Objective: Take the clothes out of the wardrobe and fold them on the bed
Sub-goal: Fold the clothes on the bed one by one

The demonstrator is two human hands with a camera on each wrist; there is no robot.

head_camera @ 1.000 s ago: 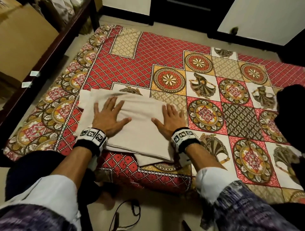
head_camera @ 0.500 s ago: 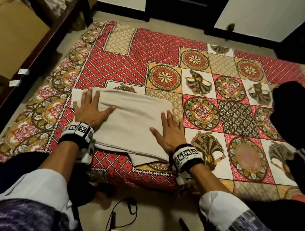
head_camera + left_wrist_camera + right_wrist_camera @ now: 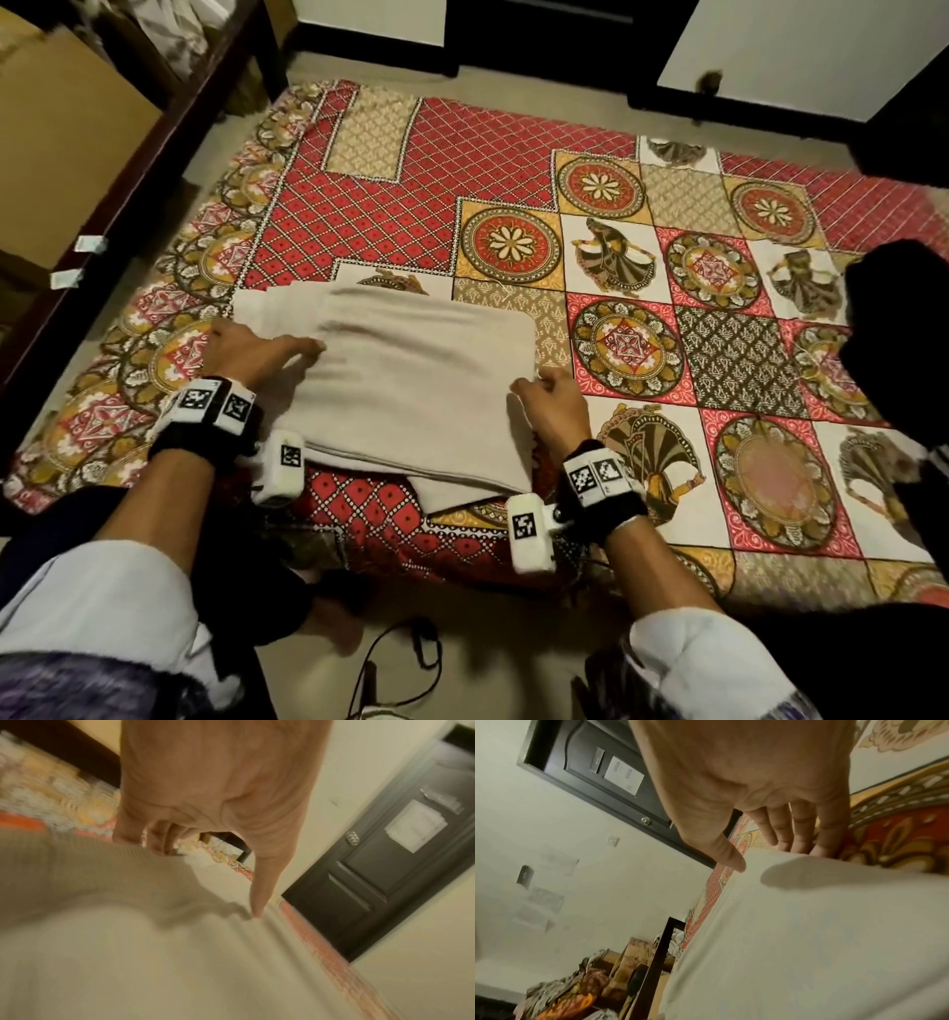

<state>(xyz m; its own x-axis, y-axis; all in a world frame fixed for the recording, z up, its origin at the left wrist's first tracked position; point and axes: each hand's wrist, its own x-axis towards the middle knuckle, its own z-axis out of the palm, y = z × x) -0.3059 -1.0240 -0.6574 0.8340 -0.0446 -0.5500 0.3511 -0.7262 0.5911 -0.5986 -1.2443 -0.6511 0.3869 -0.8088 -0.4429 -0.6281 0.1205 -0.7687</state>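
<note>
- A beige garment [image 3: 411,390] is lying folded into a thick rectangle near the front edge of the bed [image 3: 513,169], at about 7 o'clock on the patterned red and gold bedcover.
- It is looking soft, light and limp, a fine ribbed knit stacked in several layers, with a lower layer poking out toward 6 o'clock.
- It is likely to sag and slide apart if lifted by one corner; taking hold at both short sides, layers gathered together, seems safest.
- The left hand [image 3: 251,349] is at the garment's 9 o'clock edge, fingers curling around the cloth edge, thumb resting on top.
- The right hand [image 3: 552,406] is at the 3 o'clock edge, fingers tucking under the fold and thumb over it, pinching the cloth.
- A dark garment [image 3: 898,329] is sitting at the bed's 3 o'clock side.
</note>
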